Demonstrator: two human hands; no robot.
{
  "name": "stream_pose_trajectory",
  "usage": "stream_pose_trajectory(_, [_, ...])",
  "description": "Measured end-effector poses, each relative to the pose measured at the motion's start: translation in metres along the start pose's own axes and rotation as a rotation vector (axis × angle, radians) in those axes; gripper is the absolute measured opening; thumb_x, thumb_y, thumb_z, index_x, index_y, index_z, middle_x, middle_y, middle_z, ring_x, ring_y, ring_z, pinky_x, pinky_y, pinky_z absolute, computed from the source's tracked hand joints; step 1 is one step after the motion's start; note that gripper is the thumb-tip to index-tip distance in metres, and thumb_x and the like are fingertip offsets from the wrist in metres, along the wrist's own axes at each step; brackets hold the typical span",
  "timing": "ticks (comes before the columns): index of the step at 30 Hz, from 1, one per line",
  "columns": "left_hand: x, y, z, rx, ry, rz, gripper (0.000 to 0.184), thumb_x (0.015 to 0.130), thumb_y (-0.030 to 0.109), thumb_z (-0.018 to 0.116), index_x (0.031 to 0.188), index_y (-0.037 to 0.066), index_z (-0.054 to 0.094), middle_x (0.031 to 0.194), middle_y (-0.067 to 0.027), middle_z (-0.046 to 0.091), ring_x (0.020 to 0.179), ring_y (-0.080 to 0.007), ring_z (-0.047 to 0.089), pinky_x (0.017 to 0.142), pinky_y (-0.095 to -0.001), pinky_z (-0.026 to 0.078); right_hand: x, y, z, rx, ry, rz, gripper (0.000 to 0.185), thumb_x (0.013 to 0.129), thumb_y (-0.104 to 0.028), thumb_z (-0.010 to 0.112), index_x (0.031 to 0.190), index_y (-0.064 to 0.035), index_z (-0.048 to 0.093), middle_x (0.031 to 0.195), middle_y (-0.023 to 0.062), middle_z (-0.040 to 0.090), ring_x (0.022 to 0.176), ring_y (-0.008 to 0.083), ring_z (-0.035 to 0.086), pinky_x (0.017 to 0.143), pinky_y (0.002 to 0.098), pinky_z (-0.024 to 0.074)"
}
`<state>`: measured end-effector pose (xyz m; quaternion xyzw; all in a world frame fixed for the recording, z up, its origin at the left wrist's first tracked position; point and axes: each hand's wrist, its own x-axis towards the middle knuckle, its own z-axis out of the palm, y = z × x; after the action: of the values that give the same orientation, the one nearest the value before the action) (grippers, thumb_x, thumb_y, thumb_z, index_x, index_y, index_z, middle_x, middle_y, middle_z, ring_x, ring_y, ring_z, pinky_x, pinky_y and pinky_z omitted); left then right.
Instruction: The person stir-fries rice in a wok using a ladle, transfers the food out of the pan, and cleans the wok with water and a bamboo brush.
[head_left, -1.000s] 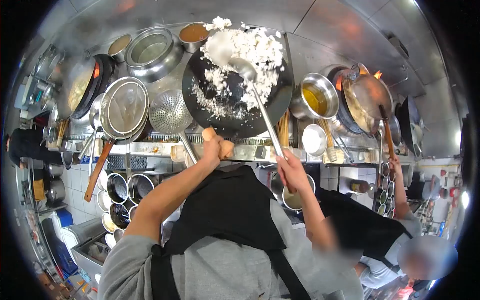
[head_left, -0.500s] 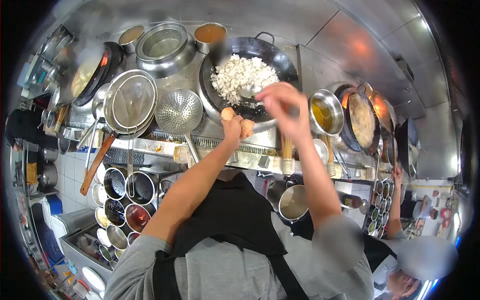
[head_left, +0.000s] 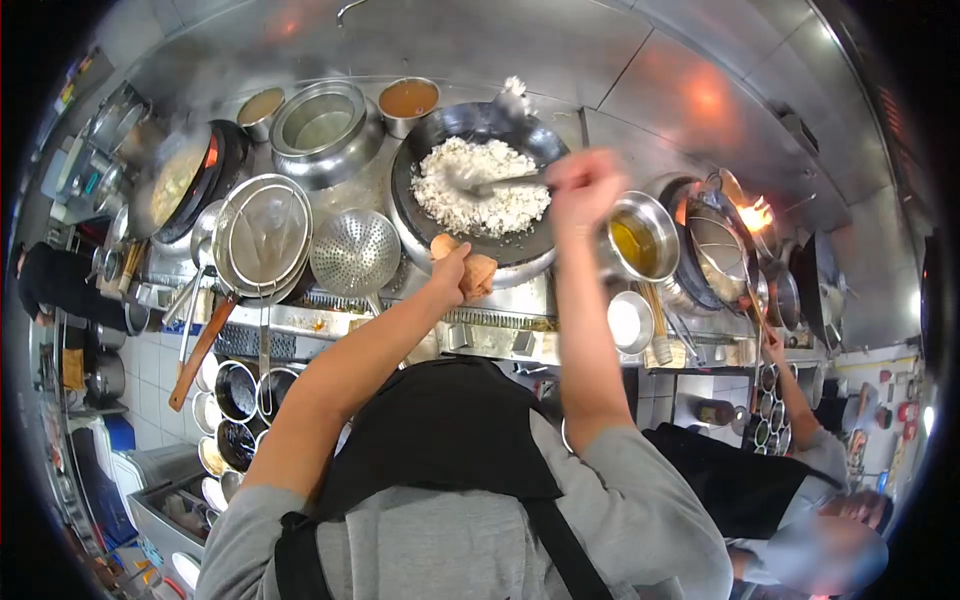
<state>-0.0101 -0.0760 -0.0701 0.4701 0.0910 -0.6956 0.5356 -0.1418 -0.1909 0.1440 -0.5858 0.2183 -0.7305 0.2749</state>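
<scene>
A black wok [head_left: 500,246] sits on the burner in front of me, holding a heap of white rice [head_left: 450,205]. My left hand [head_left: 453,271] is closed around a folded tan cloth [head_left: 480,277] against the wok's near rim. Over the wok's right edge, my right hand [head_left: 585,185], smeared by motion, grips the handle of a ladle [head_left: 515,182]. The ladle's bowl lies in the rice, partly blurred. At the far rim shows a small white clump [head_left: 513,95], probably rice.
A perforated skimmer [head_left: 355,250] and mesh strainers [head_left: 265,235] lie left of the wok. Right of it stands a steel bowl of yellow oil [head_left: 640,240]. Behind are pots, one with orange liquid [head_left: 408,98]. A co-worker's hand [head_left: 773,345] is at another wok near open flame [head_left: 757,215].
My right hand has moved slightly right, and the ladle bowl has shifted left through the rice. A white clump now shows at the far rim. My left hand keeps hold of the cloth.
</scene>
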Motion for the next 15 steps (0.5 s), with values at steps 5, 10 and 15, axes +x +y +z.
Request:
stream_pose_trajectory(5, [-0.001, 0.000, 0.017, -0.009, 0.049, -0.012, 0.038, 0.087, 0.033, 0.064, 0.109, 0.004, 0.051, 0.088, -0.0156, 0.065, 0.063, -0.0331, 0.064, 0.046, -0.0471, 0.050, 0.080, -0.080, 0.016, 0.537, -0.060, 0.395, 0.036, 0.090, -0.030, 0.041, 0.060, -0.0095, 0.039, 0.045, 0.0030, 0.034, 0.038, 0.0132, 0.028, 0.038, 0.0298, 0.0251])
stream_pose_trajectory(10, [-0.012, -0.001, 0.021, -0.095, 0.165, 0.007, 0.035, 0.085, 0.023, 0.064, 0.108, 0.001, 0.050, 0.087, -0.0160, 0.063, 0.066, -0.0333, 0.065, 0.049, -0.0507, 0.052, 0.090, -0.158, 0.004, 0.629, -0.273, 0.068, 0.039, 0.088, -0.037, 0.039, 0.061, -0.0099, 0.039, 0.045, 0.0005, 0.031, 0.038, 0.0124, 0.025, 0.042, 0.0302, 0.0283])
stream_pose_trajectory(15, [-0.009, -0.008, 0.017, -0.102, 0.134, 0.042, 0.026, 0.087, 0.015, 0.057, 0.106, 0.000, 0.049, 0.091, -0.0158, 0.061, 0.074, -0.0326, 0.064, 0.057, -0.0491, 0.054, 0.023, 0.007, 0.033, 0.486, -0.321, 0.172, 0.040, 0.091, -0.023, 0.040, 0.055, -0.0068, 0.041, 0.045, 0.0041, 0.040, 0.037, 0.0131, 0.036, 0.037, 0.0281, 0.0283])
